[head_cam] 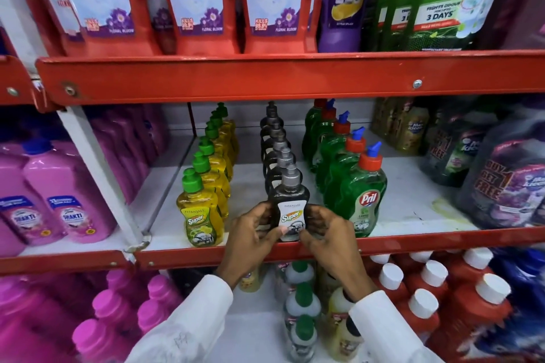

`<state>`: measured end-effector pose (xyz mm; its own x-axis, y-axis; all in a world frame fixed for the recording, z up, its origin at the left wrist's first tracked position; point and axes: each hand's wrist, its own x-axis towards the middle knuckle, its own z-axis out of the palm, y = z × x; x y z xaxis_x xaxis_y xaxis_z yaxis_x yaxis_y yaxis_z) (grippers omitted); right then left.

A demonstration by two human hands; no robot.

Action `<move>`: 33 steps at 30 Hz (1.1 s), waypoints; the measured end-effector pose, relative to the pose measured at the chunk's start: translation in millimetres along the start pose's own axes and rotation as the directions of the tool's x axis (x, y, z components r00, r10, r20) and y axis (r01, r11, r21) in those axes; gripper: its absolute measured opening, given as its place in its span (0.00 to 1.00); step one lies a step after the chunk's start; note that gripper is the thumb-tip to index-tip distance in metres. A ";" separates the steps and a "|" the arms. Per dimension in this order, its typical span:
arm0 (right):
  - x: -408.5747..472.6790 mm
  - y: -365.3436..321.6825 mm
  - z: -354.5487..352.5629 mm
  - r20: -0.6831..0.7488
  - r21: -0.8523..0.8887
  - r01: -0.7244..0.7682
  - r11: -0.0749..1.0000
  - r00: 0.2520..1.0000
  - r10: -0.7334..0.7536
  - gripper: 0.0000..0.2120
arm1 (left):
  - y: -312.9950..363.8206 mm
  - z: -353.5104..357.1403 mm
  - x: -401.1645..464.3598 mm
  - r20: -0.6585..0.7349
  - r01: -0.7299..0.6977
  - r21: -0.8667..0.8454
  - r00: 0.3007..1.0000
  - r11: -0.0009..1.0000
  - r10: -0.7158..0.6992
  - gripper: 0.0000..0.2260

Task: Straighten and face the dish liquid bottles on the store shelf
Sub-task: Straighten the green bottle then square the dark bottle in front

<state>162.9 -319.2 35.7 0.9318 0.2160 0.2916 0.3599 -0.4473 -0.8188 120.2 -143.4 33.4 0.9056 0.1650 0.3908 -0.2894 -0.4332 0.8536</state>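
Three rows of dish liquid bottles run front to back on the middle shelf (413, 206). Yellow bottles with green caps (200, 209) stand on the left, black bottles with grey caps in the middle, green Pril bottles with red and blue caps (364, 194) on the right. The front black bottle (290, 200) stands upright at the shelf's front edge, its white Super label facing me. My left hand (250, 239) grips its left side. My right hand (327, 233) grips its right side. Both thumbs rest on the lower label.
A red shelf lip (442, 240) runs along the front. Pink bottles (59, 194) fill the bay to the left. Large dark cleaner jugs (507, 180) stand at the right. Red bathroom cleaner pouches (191, 0) sit on the shelf above. More bottles (424, 300) crowd the shelf below.
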 end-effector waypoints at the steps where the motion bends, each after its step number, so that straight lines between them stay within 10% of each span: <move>1: -0.4 0.1 0.0 -0.003 0.005 -0.008 1.000 1.000 0.008 0.20 | -0.2 0.0 0.4 0.004 0.002 0.000 1.000 1.000 -0.002 0.18; 7: -7.0 -14.2 3.5 -0.054 0.033 -0.016 0.999 0.998 0.018 0.25 | 4.1 -10.0 -2.5 0.035 0.011 -0.016 0.999 1.000 -0.010 0.20; 13: -54.6 -43.7 27.7 -0.468 -0.010 0.267 0.964 0.850 -0.240 0.17 | 23.8 -55.7 -49.0 -0.217 -0.041 -0.105 0.976 0.994 0.017 0.14; 18: -49.8 -72.1 85.3 -0.139 0.039 0.314 0.948 0.942 -0.306 0.18 | -6.0 -118.1 -64.0 -0.592 -0.067 -0.152 0.805 0.986 -0.037 0.05; 24: -11.9 -76.3 116.1 0.178 0.037 0.280 0.959 0.943 -0.282 0.26 | -41.0 -144.4 -48.1 -0.205 0.094 0.131 0.976 0.987 -0.066 0.19; 33: -9.3 -74.9 115.4 0.141 0.013 0.194 0.981 0.971 -0.194 0.18 | -45.0 -142.2 -42.7 -0.186 0.062 0.101 0.982 0.993 -0.042 0.17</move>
<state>121.9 -187.5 37.2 0.8285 0.4186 0.3720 0.5331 -0.3858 -0.7530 50.5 -5.0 27.3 0.8433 0.3453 0.4117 -0.1998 -0.5097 0.8368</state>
